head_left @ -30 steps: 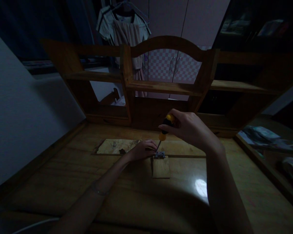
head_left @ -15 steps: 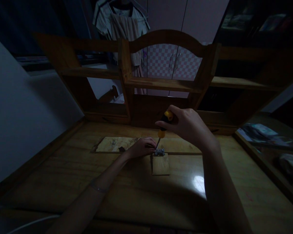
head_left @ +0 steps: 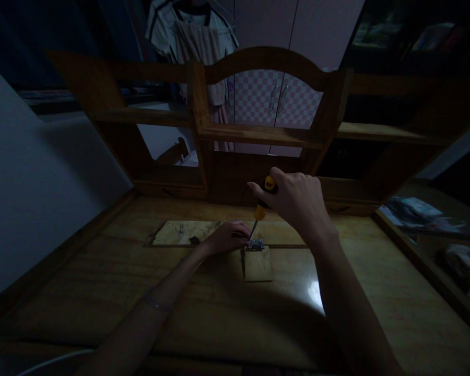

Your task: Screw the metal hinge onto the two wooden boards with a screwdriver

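My right hand [head_left: 300, 201] is wrapped round the yellow and black handle of a screwdriver [head_left: 260, 211], its thumb lifted a little off the side. The screwdriver's shaft slants down to the left, and its tip meets a small metal hinge [head_left: 256, 244]. That hinge lies across a long wooden board [head_left: 284, 234] and a small square wooden piece [head_left: 258, 265]. My left hand [head_left: 229, 237] rests on the long board, fingers closed beside the tip at the hinge's left end. What those fingertips pinch is too small and dark to make out.
The wooden desk top [head_left: 203, 313] lies under the boards. Behind it rises a wooden shelf unit [head_left: 258, 133] with an arched top. A white wall [head_left: 55, 172] stands at left; papers [head_left: 421, 211] lie at right. Clothes [head_left: 198, 42] hang beyond the shelves.
My right hand has turned slightly on the screwdriver handle, with its thumb raised and its wrist and forearm swung left. The left hand, hinge and boards stay in place.
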`<move>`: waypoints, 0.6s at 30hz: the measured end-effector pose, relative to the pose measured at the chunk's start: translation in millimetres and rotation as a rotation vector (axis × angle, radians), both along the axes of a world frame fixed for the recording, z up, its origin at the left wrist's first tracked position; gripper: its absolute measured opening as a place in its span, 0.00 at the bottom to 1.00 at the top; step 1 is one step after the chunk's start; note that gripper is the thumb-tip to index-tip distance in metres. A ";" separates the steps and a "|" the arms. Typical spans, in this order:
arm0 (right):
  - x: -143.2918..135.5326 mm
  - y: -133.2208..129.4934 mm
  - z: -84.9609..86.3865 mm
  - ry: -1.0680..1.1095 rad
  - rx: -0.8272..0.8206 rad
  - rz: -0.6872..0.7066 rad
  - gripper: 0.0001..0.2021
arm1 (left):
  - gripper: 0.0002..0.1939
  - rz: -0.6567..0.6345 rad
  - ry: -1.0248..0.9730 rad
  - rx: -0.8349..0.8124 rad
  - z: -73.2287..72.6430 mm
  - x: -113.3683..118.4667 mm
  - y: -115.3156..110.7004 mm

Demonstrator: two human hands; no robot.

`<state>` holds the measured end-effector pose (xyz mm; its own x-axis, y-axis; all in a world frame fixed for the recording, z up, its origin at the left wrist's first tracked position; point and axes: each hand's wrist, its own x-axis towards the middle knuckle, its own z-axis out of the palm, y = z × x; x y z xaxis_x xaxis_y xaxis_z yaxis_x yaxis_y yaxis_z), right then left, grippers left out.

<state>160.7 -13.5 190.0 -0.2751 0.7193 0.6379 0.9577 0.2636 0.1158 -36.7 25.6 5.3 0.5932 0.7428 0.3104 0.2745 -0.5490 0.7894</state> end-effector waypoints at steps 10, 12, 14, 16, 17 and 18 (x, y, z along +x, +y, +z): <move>-2.5 6.6 -3.4 0.071 0.028 -0.049 0.23 | 0.07 -0.048 0.019 0.008 2.8 -0.7 -0.6; 1.2 8.1 -2.1 0.059 0.019 -0.016 0.22 | 0.07 -0.055 0.027 0.005 3.1 -0.6 -0.5; 5.2 8.5 0.0 0.036 0.001 0.040 0.21 | 0.08 -0.053 0.035 0.003 2.7 -0.5 0.0; 8.8 8.1 2.3 0.017 -0.021 0.095 0.19 | 0.08 -0.055 0.035 0.004 1.8 -0.6 0.6; 10.2 7.7 3.2 0.012 -0.030 0.118 0.19 | 0.08 -0.059 0.032 0.006 1.4 -0.7 0.8; 11.3 7.4 3.8 0.010 -0.037 0.138 0.18 | 0.08 -0.062 0.029 0.007 1.2 -0.9 0.9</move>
<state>172.0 -6.0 193.9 -0.3672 0.6984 0.6144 0.9130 0.3970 0.0944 -37.6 26.5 6.5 0.6468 0.7022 0.2976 0.2626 -0.5714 0.7775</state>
